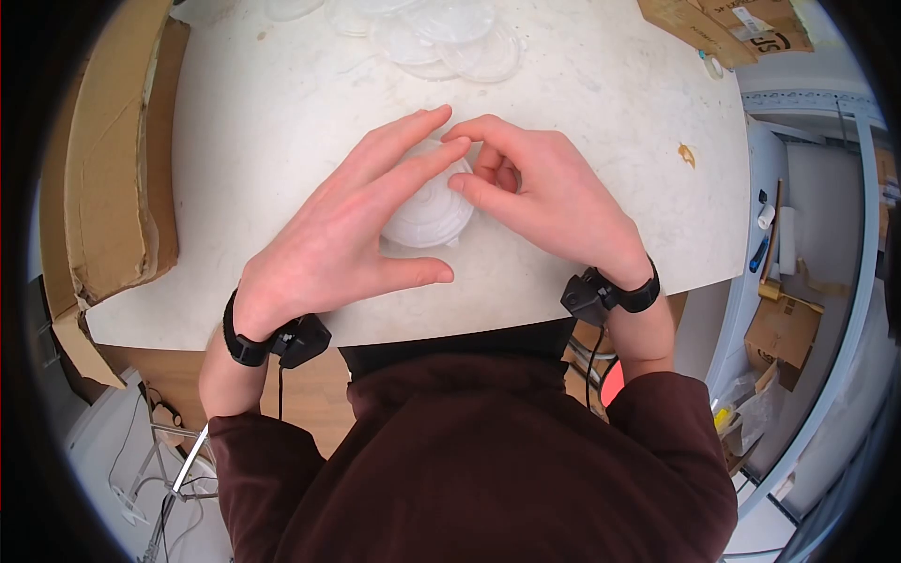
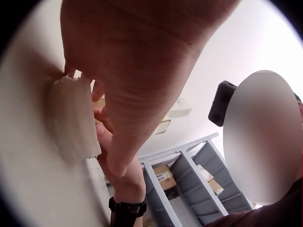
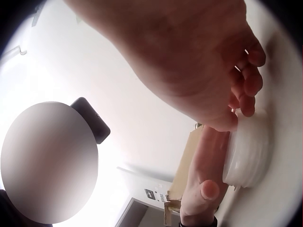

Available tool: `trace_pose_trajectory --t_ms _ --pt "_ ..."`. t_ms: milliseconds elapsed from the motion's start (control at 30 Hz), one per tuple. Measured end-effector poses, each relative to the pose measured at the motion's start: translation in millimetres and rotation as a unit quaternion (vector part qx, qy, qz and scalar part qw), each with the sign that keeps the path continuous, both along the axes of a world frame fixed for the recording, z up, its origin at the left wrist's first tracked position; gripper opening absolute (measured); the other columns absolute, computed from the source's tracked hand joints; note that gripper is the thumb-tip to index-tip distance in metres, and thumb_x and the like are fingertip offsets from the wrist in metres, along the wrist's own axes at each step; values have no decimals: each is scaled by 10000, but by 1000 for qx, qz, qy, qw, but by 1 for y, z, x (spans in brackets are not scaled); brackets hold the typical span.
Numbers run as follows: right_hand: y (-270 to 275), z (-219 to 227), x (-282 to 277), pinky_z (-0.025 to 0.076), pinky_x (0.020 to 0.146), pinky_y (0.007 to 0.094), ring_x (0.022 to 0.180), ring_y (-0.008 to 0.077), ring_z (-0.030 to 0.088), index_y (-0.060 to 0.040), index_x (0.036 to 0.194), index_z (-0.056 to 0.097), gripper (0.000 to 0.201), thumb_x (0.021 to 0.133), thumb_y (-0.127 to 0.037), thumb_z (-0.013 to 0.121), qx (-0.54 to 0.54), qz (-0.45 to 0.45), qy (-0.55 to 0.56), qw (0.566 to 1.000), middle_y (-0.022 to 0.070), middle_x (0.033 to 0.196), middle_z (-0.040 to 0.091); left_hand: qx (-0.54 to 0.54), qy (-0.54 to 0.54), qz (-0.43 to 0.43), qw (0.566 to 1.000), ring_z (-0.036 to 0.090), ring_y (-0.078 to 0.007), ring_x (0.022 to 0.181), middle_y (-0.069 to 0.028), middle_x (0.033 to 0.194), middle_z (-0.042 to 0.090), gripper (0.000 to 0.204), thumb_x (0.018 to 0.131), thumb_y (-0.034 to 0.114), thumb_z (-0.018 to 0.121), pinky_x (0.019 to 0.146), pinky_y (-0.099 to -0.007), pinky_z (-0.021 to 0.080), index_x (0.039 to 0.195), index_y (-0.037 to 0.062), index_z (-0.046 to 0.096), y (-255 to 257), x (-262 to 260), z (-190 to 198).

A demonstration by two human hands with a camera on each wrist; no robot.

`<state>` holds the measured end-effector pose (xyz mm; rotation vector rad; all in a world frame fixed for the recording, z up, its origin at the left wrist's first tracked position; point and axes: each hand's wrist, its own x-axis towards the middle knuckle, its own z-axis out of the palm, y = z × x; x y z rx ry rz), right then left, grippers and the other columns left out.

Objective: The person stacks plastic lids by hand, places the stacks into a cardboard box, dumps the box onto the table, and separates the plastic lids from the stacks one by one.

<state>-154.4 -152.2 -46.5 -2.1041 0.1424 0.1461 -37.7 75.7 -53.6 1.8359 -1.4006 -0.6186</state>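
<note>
A short stack of round, translucent white plastic lids (image 1: 427, 220) sits on the white table, with ridged sides showing in the left wrist view (image 2: 73, 120) and right wrist view (image 3: 253, 151). My left hand (image 1: 343, 220) arches over its left side, fingers extended to the far rim and thumb stretched out along the near side. At the stack's right edge is my right hand (image 1: 549, 192), its index finger and thumb apart at the rim and the other fingers loosely bent. The left fingers cover part of the top lid.
More clear round lids (image 1: 460, 42) lie overlapping at the far side of the table (image 1: 601, 103). A long cardboard box (image 1: 117, 150) stands on the left, and another carton (image 1: 723, 28) is at the far right. Shelving (image 1: 849, 216) stands beyond the table's right edge.
</note>
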Motion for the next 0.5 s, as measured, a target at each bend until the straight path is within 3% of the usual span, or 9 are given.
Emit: trace_pose_trajectory --t_ms 200,300,400,467,500 --pt "-2 3 3 480 634 361 651 201 609 -47 1254 709 306 1013 -231 748 -45 13 34 998 50 757 680 22 10 24 999 429 -362 1582 -139 1750 410 987 792 151 919 1285 -475 422 1676 105 482 -1 2 -5" --pt "-7 4 4 478 639 341 659 176 593 -38 1227 722 300 1011 -242 766 -33 -32 13 999 31 749 673 15 -3 24 1000 449 -361 1563 -146 1722 441 970 809 157 912 1277 -463 431 1674 94 480 1 2 -8" --pt "-15 1 7 481 666 312 708 156 592 -41 1217 730 292 1012 -244 773 -28 -100 -48 993 17 789 686 11 -20 20 1000 468 -364 1541 -154 1703 460 955 812 162 912 1269 -459 439 1663 76 486 -1 0 -9" --pt "-21 -4 16 519 740 322 828 173 651 -42 1220 731 261 1022 -210 759 -47 -143 -122 981 38 971 750 -2 -37 15 999 484 -371 1520 -168 1691 470 936 822 177 913 1262 -458 444 1650 57 493 -1 -1 -11" --pt "-23 -3 21 519 740 322 828 173 651 -42 1220 731 261 1022 -210 759 -50 -140 -130 980 38 971 750 -7 -44 18 999 484 -371 1520 -168 1691 470 936 822 177 913 1262 -458 444 1650 57 493 -1 -1 -11"
